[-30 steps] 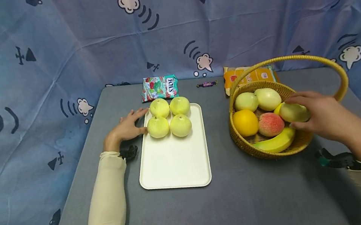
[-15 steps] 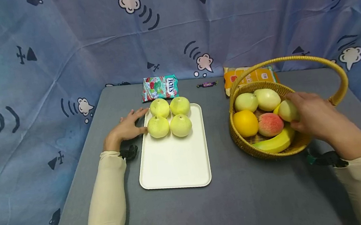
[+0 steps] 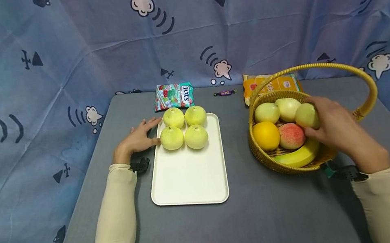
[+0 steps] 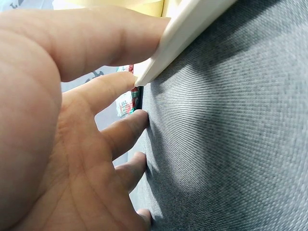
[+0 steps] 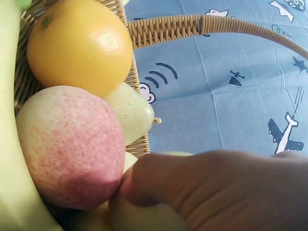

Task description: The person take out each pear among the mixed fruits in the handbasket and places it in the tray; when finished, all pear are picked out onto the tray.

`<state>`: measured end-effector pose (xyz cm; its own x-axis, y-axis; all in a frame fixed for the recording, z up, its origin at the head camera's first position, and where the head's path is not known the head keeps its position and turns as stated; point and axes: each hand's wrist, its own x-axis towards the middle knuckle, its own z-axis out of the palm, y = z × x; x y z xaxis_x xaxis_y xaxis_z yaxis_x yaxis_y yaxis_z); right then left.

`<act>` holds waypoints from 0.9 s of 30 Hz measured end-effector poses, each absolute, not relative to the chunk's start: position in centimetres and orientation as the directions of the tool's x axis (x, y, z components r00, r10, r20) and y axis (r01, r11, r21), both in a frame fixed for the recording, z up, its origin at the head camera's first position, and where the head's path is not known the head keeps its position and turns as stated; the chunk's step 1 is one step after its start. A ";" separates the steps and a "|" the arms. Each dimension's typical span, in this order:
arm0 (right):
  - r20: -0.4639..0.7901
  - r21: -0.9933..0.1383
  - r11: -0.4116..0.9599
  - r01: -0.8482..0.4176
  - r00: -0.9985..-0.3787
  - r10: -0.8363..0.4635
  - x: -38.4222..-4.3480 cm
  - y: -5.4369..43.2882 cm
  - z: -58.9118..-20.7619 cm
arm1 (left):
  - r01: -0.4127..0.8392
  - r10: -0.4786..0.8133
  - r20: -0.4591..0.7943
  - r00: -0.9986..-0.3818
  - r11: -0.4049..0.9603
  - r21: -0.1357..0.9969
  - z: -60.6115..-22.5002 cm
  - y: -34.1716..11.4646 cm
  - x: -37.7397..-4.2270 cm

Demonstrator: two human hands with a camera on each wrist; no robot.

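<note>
My right hand [image 3: 340, 129] grips a pale green pear [image 3: 306, 116] inside the wicker basket [image 3: 286, 169], at its right side. A pink peach [image 3: 292, 136] lies right by my thumb, and a banana [image 3: 301, 155] curves below it. In the right wrist view the thumb presses on the held pear [image 5: 144, 216], most of which the hand hides. My left hand [image 3: 138, 139] lies at the left edge of a white tray [image 3: 189, 179], fingers spread. Its thumb [image 4: 115, 36] and forefinger touch the tray's rim. Several round yellow-green fruits [image 3: 197, 137] stand grouped at the tray's far end.
An orange [image 3: 266, 135] and two more pale green pears [image 3: 288, 109] lie in the basket, whose tall handle [image 3: 320, 64] arches over it. Along the back are a teal candy bag [image 3: 174, 96], a small purple wrapped candy [image 3: 225, 93] and an orange snack packet [image 3: 251, 85].
My right hand has moved left with the pear, bringing it in beside the peach and the other pears. A yellow fruit beneath it is now hidden. The left hand has stayed put.
</note>
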<state>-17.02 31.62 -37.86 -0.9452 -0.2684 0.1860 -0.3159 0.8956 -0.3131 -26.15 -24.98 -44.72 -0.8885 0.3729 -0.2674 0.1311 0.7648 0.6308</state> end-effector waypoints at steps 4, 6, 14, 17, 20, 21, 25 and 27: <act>0.216 -0.333 0.892 -0.306 -0.946 -0.243 -16.5 31.4 -37.7 | 0.133 0.376 -0.267 -0.887 0.763 0.633 -44.8 -25.0 -26.2; 0.247 -0.343 0.885 -0.316 -0.939 -0.240 -16.1 31.1 -37.3 | 0.132 0.378 -0.269 -0.886 0.761 0.635 -44.9 -25.0 -26.3; 0.380 -0.446 0.778 -0.442 -0.881 -0.282 -14.0 27.8 -34.6 | 0.134 0.376 -0.269 -0.887 0.767 0.628 -45.0 -25.1 -26.4; 0.384 -0.514 0.711 -0.479 -0.870 -0.309 -13.6 26.1 -34.0 | 0.137 0.379 -0.270 -0.885 0.767 0.627 -45.0 -25.1 -26.4; 0.383 -0.565 0.653 -0.504 -0.862 -0.333 -13.5 24.4 -33.9 | 0.138 0.379 -0.269 -0.885 0.767 0.626 -45.0 -25.2 -26.4; 0.387 -0.567 0.643 -0.514 -0.856 -0.343 -13.5 23.9 -33.9 | 0.139 0.381 -0.269 -0.885 0.767 0.626 -44.9 -25.2 -26.4; 0.392 -0.581 0.592 -0.558 -0.830 -0.398 -13.7 21.7 -34.4 | 0.139 0.381 -0.268 -0.885 0.765 0.629 -44.9 -25.2 -26.4; 0.395 -0.584 0.560 -0.587 -0.809 -0.436 -13.9 20.7 -34.8 | 0.137 0.381 -0.270 -0.884 0.764 0.630 -44.9 -25.1 -26.4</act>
